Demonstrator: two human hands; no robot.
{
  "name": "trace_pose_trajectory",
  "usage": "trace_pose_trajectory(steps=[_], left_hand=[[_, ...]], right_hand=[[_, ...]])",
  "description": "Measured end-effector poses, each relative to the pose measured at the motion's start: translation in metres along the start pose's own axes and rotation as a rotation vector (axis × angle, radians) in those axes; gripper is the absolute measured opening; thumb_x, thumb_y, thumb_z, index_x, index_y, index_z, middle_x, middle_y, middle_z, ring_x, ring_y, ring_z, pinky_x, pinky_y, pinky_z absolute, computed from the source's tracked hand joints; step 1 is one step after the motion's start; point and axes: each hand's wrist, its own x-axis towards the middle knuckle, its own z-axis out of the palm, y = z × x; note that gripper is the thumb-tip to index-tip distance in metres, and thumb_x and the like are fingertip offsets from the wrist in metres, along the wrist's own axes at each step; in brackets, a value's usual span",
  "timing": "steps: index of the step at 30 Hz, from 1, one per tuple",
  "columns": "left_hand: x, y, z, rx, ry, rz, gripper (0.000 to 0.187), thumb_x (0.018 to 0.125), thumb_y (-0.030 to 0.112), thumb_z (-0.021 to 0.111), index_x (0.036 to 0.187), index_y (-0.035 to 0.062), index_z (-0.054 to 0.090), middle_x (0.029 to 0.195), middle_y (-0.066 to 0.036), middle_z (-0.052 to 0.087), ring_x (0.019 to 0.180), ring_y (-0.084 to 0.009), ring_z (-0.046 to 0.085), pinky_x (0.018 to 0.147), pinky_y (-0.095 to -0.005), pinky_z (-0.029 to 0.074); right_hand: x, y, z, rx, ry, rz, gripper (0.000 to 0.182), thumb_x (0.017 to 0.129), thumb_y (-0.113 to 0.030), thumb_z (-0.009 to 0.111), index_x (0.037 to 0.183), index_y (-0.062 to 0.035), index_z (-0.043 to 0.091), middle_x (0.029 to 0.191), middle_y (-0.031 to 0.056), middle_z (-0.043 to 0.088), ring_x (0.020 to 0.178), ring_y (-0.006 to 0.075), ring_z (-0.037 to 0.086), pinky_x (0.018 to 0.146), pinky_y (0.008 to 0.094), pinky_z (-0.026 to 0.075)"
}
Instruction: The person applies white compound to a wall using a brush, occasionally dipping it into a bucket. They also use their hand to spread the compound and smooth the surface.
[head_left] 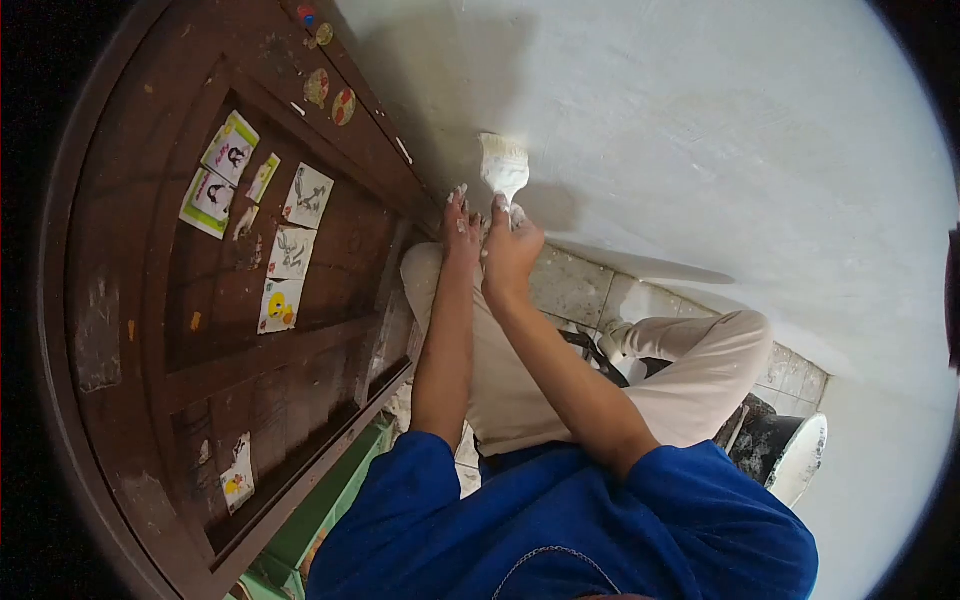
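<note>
A paintbrush point(504, 168), coated in white paint, has its bristles up against the pale wall point(650, 130). My right hand point(513, 250) is closed round its handle, thumb along the near side. Just left of it, my left hand point(461, 228) is held up with its fingers stretched out and nothing in them. White paint marks the fingertips of both hands. The left fingers are close to the edge of a brown wooden door point(345, 365), where the door meets the wall.
Stickers point(290, 252) and peeling patches cover the door on the left. A dark bucket point(768, 448) with a white-smeared rim stands at the lower right. Floor tiles point(568, 284) show beyond my bent legs point(690, 375). A green object point(325, 505) lies behind the door's lower edge.
</note>
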Motion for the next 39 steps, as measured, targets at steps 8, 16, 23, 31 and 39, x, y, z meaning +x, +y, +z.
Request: trace_pose_trajectory(steps=[8, 16, 23, 31, 39], left_hand=[[-0.007, 0.006, 0.008, -0.081, 0.137, -0.029, 0.057, 0.092, 0.038, 0.051, 0.140, 0.0116, 0.036, 0.145, -0.003, 0.035, 0.137, -0.0188, 0.025, 0.110, -0.0377, 0.020], [0.031, -0.040, -0.050, 0.497, -0.097, 0.275, 0.059, 0.090, 0.042, 0.052, 0.137, 0.0096, 0.039, 0.145, -0.005, 0.036, 0.138, -0.0193, 0.026, 0.110, -0.0406, 0.019], [-0.003, 0.001, -0.002, -0.081, 0.103, -0.044, 0.058, 0.090, 0.041, 0.051, 0.137, 0.0098, 0.039, 0.144, -0.008, 0.037, 0.137, -0.0200, 0.027, 0.109, -0.0393, 0.021], [0.029, -0.024, -0.031, 0.166, 0.004, 0.089, 0.055, 0.093, 0.042, 0.046, 0.137, 0.0082, 0.038, 0.141, -0.009, 0.039, 0.134, -0.0217, 0.032, 0.108, -0.0385, 0.024], [-0.008, 0.013, 0.007, -0.065, 0.147, -0.031, 0.056, 0.094, 0.041, 0.046, 0.136, 0.0051, 0.038, 0.139, -0.012, 0.040, 0.130, -0.0243, 0.036, 0.108, -0.0399, 0.024]], right_hand=[[0.022, 0.041, -0.006, -0.367, 0.024, 0.079, 0.027, 0.093, -0.019, 0.057, 0.077, 0.0032, 0.060, 0.059, -0.0012, 0.049, 0.056, 0.0052, 0.037, 0.047, 0.0259, 0.031], [-0.021, -0.071, 0.012, 0.100, -0.116, -0.053, 0.026, 0.093, -0.018, 0.057, 0.079, 0.0036, 0.062, 0.061, -0.0015, 0.051, 0.060, 0.0049, 0.039, 0.051, 0.0244, 0.034], [0.013, 0.038, -0.004, -0.300, 0.006, 0.058, 0.027, 0.092, -0.018, 0.058, 0.080, 0.0054, 0.062, 0.058, 0.0007, 0.051, 0.057, 0.0066, 0.039, 0.049, 0.0275, 0.034], [-0.031, -0.123, 0.010, -0.054, -0.102, -0.249, 0.032, 0.094, -0.022, 0.054, 0.081, 0.0071, 0.058, 0.061, 0.0018, 0.052, 0.061, 0.0097, 0.041, 0.053, 0.0301, 0.037], [-0.005, -0.005, -0.003, -0.331, -0.020, -0.269, 0.030, 0.094, -0.020, 0.053, 0.083, 0.0072, 0.059, 0.064, 0.0129, 0.058, 0.060, 0.0127, 0.049, 0.056, 0.0336, 0.040]])
